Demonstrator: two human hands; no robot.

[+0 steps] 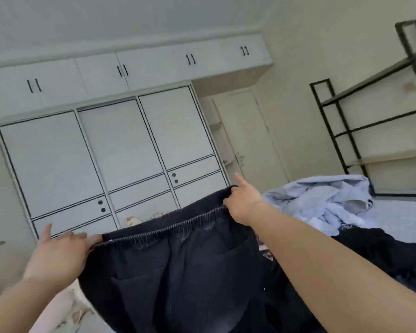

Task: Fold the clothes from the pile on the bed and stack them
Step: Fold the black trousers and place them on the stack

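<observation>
A pair of dark navy trousers [178, 267] with an elastic waistband hangs in the air in front of me, stretched by the waist. My left hand [60, 253] pinches the waistband's left end between thumb and fingers. My right hand [244, 203] grips the right end, its index finger sticking straight out. A back pocket faces me. To the right, on the bed [404, 217], lies a crumpled pile with a light blue shirt [322, 200] on top and a dark garment [380, 253] below it.
A white wardrobe [111, 145] with sliding doors fills the wall ahead. A white door [252, 140] stands right of it. A black metal shelf [370, 111] stands at the right wall. Pale pink fabric [58, 316] lies at the lower left.
</observation>
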